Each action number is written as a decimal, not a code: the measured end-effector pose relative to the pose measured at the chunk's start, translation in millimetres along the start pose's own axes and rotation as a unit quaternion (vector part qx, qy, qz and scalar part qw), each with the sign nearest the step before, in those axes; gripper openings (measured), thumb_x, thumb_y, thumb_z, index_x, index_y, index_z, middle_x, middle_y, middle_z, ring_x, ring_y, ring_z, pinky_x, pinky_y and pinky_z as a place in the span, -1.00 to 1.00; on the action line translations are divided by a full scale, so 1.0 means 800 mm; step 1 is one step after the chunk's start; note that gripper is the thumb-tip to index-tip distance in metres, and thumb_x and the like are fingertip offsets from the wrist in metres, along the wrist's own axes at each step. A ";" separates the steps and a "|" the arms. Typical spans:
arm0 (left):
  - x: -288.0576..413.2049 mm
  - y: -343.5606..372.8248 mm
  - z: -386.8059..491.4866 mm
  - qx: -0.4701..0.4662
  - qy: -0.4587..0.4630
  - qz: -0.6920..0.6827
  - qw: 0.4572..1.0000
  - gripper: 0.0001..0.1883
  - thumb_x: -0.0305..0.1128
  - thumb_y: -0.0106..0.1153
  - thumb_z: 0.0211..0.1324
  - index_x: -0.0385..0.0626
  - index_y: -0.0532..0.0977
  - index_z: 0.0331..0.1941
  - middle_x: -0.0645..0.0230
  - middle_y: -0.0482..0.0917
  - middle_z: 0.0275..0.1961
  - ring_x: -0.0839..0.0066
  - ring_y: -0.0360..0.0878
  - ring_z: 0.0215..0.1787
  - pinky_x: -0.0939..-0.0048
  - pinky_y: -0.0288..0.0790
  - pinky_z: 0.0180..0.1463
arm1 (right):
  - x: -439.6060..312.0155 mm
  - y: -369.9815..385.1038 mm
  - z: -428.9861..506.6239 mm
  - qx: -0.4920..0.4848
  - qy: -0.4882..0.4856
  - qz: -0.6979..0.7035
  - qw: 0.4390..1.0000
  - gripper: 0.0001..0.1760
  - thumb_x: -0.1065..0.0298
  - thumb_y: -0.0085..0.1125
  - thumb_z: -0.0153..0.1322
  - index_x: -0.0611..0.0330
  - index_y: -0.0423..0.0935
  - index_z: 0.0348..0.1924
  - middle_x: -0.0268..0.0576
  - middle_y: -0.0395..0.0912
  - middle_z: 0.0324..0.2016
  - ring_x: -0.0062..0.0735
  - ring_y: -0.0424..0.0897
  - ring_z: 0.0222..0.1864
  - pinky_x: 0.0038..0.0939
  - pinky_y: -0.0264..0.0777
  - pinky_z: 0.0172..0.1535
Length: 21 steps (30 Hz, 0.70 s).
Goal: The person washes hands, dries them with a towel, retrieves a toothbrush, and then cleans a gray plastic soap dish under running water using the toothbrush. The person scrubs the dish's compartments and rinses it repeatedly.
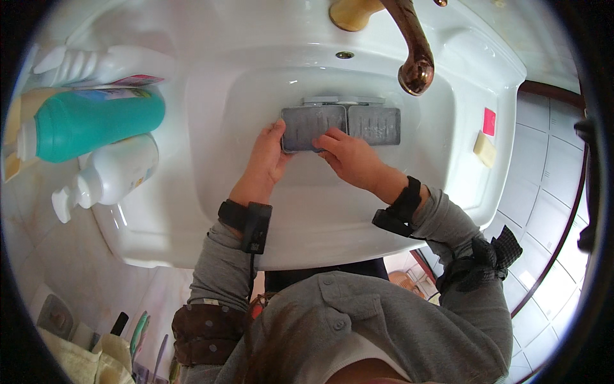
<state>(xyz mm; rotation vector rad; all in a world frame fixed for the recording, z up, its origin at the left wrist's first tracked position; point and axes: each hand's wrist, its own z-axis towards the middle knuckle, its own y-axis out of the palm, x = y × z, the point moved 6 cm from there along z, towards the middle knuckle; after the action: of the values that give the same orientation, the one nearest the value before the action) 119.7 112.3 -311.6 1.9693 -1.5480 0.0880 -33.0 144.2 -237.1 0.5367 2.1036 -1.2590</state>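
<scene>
A grey rectangular tray with slots or ridges in its base (312,124) is held over the white sink basin. My left hand (271,151) grips its left end, thumb on the rim. The fingers of my right hand (346,156) are bent down onto the tray's lower right part; whether they hold something is hidden. A similar grey tray (379,126) lies just to the right, partly behind my right hand. Behind both trays is a grey bar-like piece (343,101). The basin seems to hold cloudy water.
A bronze-coloured faucet (416,72) overhangs the basin at the upper right. On the left ledge lie a teal bottle (100,122), a white pump bottle (124,168) and a white spray bottle (115,65). A cream soap bar (484,150) and a pink piece (489,121) are on the right ledge.
</scene>
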 end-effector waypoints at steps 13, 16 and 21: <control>0.000 0.002 -0.001 0.031 0.008 0.026 0.999 -0.67 -0.20 -0.05 0.43 -0.11 0.34 0.13 0.28 0.47 0.09 0.36 0.46 0.08 0.15 0.42 0.13 | 0.005 -0.023 -0.015 0.137 0.003 -0.039 0.990 -0.77 0.46 0.13 0.38 0.10 0.44 -0.09 -0.07 0.43 -0.24 0.14 0.53 -0.24 -0.04 0.46 -0.26; 0.000 0.003 -0.003 0.033 0.009 0.031 0.999 -0.68 -0.20 -0.03 0.42 -0.10 0.35 0.11 0.29 0.47 0.08 0.36 0.47 0.07 0.17 0.42 0.13 | 0.001 -0.011 -0.014 0.107 -0.015 -0.030 0.994 -0.78 0.41 0.12 0.39 0.06 0.41 -0.10 -0.08 0.43 -0.23 0.12 0.56 -0.25 -0.04 0.48 -0.26; 0.003 0.001 -0.002 0.028 0.019 0.040 0.999 -0.68 -0.16 -0.02 0.42 -0.10 0.35 0.09 0.29 0.46 0.08 0.37 0.47 0.05 0.20 0.41 0.13 | 0.008 -0.006 -0.028 0.114 -0.025 -0.002 0.993 -0.81 0.42 0.12 0.40 0.09 0.44 -0.12 -0.08 0.43 -0.22 0.08 0.56 -0.22 -0.07 0.49 -0.24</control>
<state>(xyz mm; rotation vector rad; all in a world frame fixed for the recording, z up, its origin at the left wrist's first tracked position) 120.1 111.1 -309.4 1.9379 -1.6154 0.2027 -47.6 162.2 -230.4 0.5923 1.9335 -1.5098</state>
